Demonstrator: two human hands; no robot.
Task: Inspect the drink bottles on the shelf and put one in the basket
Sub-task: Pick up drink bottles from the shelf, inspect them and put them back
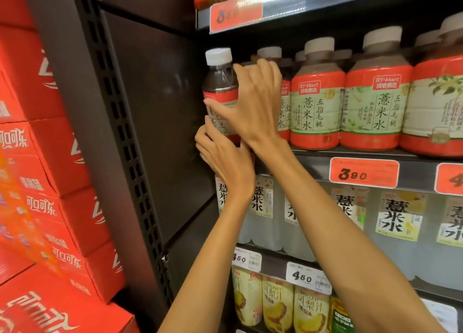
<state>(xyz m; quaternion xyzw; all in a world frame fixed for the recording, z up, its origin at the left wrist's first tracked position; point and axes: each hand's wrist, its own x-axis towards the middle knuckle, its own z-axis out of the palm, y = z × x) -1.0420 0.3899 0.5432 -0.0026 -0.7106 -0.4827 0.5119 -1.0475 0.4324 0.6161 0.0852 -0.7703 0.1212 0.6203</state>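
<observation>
Bottle [220,92] with white cap stands at the left end of the shelf [313,155]; right hand [255,107] holds its label, left hand [225,155] holds the bottom, probably to lift it safely for inspection. Basket is not visible.

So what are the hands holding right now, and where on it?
One white-capped bottle at the shelf's left end. The right hand grips its labelled middle from the side; the left hand holds its lower end.
</observation>
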